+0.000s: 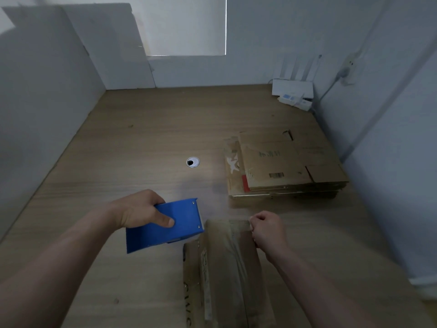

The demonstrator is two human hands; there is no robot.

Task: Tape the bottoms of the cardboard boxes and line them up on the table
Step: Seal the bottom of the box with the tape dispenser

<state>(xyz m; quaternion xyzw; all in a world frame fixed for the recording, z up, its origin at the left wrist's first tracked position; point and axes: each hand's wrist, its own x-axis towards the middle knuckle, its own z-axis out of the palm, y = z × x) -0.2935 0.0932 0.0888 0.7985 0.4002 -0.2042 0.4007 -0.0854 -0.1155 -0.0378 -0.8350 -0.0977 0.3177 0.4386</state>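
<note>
Blue plastic stood out against the dim desk: a tape dispenser, gripped by the left hand, the thumb laid across its flat side and the fingers wrapped round its far edge; it hung just above the table, its lower right corner close to the near box. That cardboard box lay in front of the person, a little right of centre, its long side running away from the camera, with a glossy strip of tape along its upper face; the right hand sat at the box's far right corner with its fingers curled tight against the edge, though whether they pinched the tape end or only the cardboard could not be told. Further back on the right, well apart from this box, a stack of flattened boxes lay on the wood; a round cable hole sat to the left of the stack. A white router stood in the far right corner; a wall socket hung above it; a white board leaned at the back left.
</note>
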